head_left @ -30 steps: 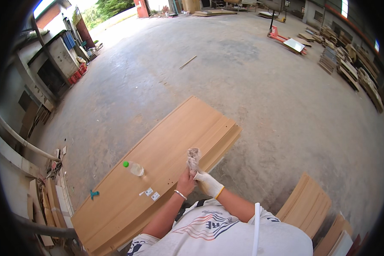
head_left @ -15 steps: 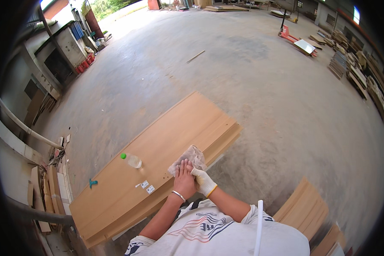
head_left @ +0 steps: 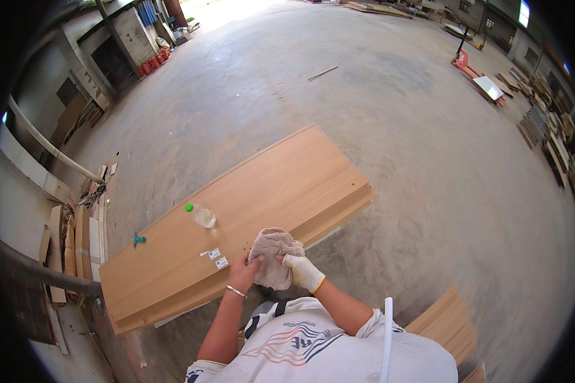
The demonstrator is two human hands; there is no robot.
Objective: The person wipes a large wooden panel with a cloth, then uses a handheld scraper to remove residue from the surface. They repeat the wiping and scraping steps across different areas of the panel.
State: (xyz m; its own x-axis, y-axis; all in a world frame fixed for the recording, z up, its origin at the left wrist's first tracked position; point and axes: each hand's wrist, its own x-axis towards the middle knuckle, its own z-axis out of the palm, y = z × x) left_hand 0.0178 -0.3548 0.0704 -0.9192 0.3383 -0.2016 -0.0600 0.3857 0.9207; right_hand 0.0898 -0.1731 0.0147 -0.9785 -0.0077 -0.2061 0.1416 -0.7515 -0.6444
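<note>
A crumpled pale cloth [head_left: 273, 249] hangs between my two hands above the near edge of a stack of wood-coloured panels [head_left: 294, 172]. My bare left hand [head_left: 241, 273], with a bracelet at the wrist, grips its left side with the thumb on top. On the other side, my right hand [head_left: 305, 271] in a white knit glove pinches the cloth. Lying on the top panel beyond the hands is a clear bottle with a green cap [head_left: 202, 216]. Small printed labels [head_left: 218, 258] are left of my left hand. A teal tool [head_left: 139, 239] rests near the panel's far-left edge.
More wood panels [head_left: 447, 325] stand at my lower right. Boards lean by the left wall [head_left: 76, 249], near a dark pipe [head_left: 51, 274]. Across the concrete floor [head_left: 249, 108] lie a thin stick [head_left: 323, 73], a red pallet truck [head_left: 469, 67] and stacked boards [head_left: 549, 140].
The cloth was pressed on the panel under both hands; now it is lifted off and held between them, nearer to me. My left hand has moved left. The view has shifted.
</note>
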